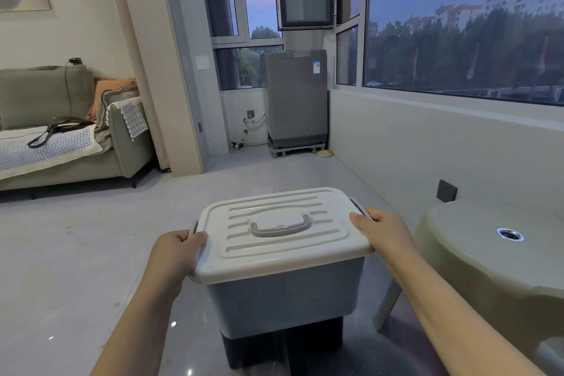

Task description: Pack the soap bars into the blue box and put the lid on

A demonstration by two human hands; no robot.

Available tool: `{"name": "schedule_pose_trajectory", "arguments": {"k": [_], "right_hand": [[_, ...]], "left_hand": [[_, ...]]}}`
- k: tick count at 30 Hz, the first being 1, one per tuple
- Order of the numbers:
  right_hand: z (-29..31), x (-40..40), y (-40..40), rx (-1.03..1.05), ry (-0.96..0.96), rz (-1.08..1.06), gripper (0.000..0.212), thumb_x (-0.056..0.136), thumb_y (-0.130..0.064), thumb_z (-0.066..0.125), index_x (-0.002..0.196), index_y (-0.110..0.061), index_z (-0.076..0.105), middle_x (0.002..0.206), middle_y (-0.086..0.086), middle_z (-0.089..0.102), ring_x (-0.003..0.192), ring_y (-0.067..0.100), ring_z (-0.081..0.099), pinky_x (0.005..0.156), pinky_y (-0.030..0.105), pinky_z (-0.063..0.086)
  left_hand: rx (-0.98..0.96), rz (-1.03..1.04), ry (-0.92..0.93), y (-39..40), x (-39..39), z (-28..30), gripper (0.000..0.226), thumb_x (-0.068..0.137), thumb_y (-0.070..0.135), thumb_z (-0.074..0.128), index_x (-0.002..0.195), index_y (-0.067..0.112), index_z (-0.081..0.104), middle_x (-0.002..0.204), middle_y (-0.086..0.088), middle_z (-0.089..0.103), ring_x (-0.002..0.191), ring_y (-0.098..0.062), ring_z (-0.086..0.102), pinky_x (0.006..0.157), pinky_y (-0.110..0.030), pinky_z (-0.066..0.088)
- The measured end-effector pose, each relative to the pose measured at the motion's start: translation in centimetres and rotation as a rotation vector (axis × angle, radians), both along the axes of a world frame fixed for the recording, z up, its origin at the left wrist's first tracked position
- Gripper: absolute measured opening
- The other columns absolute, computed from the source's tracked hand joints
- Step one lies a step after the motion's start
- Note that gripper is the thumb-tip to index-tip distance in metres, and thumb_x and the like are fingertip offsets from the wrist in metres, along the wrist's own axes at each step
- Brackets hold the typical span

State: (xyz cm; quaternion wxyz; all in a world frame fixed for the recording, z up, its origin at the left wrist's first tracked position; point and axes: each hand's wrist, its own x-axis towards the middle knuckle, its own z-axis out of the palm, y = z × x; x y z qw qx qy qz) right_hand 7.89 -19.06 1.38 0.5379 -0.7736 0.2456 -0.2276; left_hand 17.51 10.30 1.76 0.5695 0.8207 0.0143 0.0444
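The blue box (283, 296) is in the lower middle of the head view, above a dark stool-like stand (314, 342); whether it rests on the stand I cannot tell. Its white lid (283, 241), with a grey handle (280, 226) folded flat, covers the box. My left hand (174, 256) grips the lid's left end at the side latch. My right hand (384, 232) grips the right end at the other latch. No soap bars are visible; the inside of the box is hidden by the lid.
A round pale table (500, 256) with a metal-ringed hole stands at the right, close to my right arm. A grey sofa (61, 131) is at the left, a washing machine (296, 101) at the back. Tiled floor (91, 253) lies to the left.
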Motion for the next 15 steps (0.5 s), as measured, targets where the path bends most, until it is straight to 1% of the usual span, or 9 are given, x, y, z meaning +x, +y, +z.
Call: {"name": "schedule_pose_trajectory", "arguments": {"k": [3,7,9,10,11,12,13,14,15], "right_hand": [[0.2,-0.1,0.8,-0.012,-0.004,0.042,0.026,0.087,-0.024,0.056,0.096,-0.004,0.069,0.081,0.013,0.063,0.072,0.019,0.049,0.059,0.029,0.033],[0.6,-0.2,1.5,-0.043,0.005,0.090,0.022,0.090,-0.026,0.054,0.100,-0.013,0.068,0.081,0.003,0.062,0.071,0.016,0.051,0.055,0.025,0.036],[0.9,-0.4,1.6,-0.040,0.008,0.105,0.023,0.090,-0.026,0.053,0.105,-0.014,0.067,0.089,0.005,0.065,0.077,0.018,0.054,0.058,0.025,0.039],[0.9,-0.4,1.7,-0.038,0.015,0.120,0.025,0.091,-0.026,0.052,0.106,-0.013,0.066,0.094,0.007,0.066,0.080,0.019,0.055,0.060,0.026,0.040],[0.9,-0.5,1.6,-0.049,0.046,0.131,0.027,0.091,-0.027,0.051,0.110,-0.012,0.065,0.098,0.007,0.067,0.084,0.020,0.056,0.062,0.027,0.041],[1.0,-0.6,1.6,-0.062,0.077,0.153,0.030,0.091,-0.028,0.051,0.114,-0.013,0.063,0.105,0.007,0.066,0.090,0.021,0.058,0.067,0.028,0.042],[1.1,-0.7,1.7,-0.087,0.130,0.174,0.035,0.091,-0.029,0.050,0.121,-0.013,0.059,0.114,0.007,0.064,0.099,0.023,0.058,0.075,0.031,0.044],[1.3,-0.6,1.6,-0.129,0.178,0.176,0.042,0.091,-0.032,0.050,0.129,-0.013,0.052,0.127,0.008,0.059,0.111,0.025,0.055,0.085,0.034,0.043],[2.0,-0.7,1.8,-0.168,0.163,0.116,0.051,0.091,-0.034,0.050,0.137,-0.012,0.043,0.138,0.009,0.050,0.122,0.026,0.049,0.095,0.035,0.040]], "left_hand": [[0.005,0.015,-0.009,0.5,0.5,0.2,0.016,0.084,0.010,0.055,0.070,0.010,0.047,0.071,-0.011,0.035,0.066,-0.023,0.029,0.057,-0.035,0.025],[0.046,0.057,-0.033,0.6,0.8,0.3,0.020,0.084,0.005,0.052,0.068,0.009,0.040,0.066,-0.010,0.025,0.058,-0.019,0.022,0.052,-0.028,0.015],[0.062,0.074,-0.020,0.3,0.7,0.4,0.019,0.085,0.005,0.050,0.067,0.009,0.042,0.064,-0.011,0.027,0.056,-0.020,0.024,0.052,-0.028,0.016],[0.113,0.082,-0.026,0.2,0.8,0.3,0.019,0.086,0.006,0.049,0.067,0.006,0.047,0.064,-0.014,0.033,0.055,-0.023,0.031,0.053,-0.029,0.020],[0.200,0.093,-0.021,0.0,0.8,0.4,0.020,0.088,0.008,0.047,0.071,-0.001,0.053,0.068,-0.021,0.044,0.060,-0.029,0.040,0.055,-0.030,0.025],[0.292,0.093,-0.040,-0.2,0.6,0.5,0.022,0.089,0.009,0.045,0.083,-0.007,0.058,0.081,-0.027,0.055,0.070,-0.035,0.047,0.060,-0.032,0.029],[0.392,0.092,-0.060,-0.5,0.3,0.7,0.026,0.091,0.013,0.043,0.097,-0.008,0.058,0.099,-0.028,0.060,0.081,-0.037,0.050,0.066,-0.033,0.034],[0.485,0.094,-0.103,-0.9,0.2,0.8,0.032,0.093,0.018,0.042,0.110,-0.006,0.055,0.114,-0.026,0.059,0.092,-0.037,0.052,0.074,-0.036,0.038],[0.535,0.104,-0.128,-1.5,-0.1,1.2,0.040,0.094,0.024,0.042,0.124,-0.001,0.049,0.127,-0.022,0.054,0.107,-0.037,0.051,0.086,-0.039,0.040]]}}
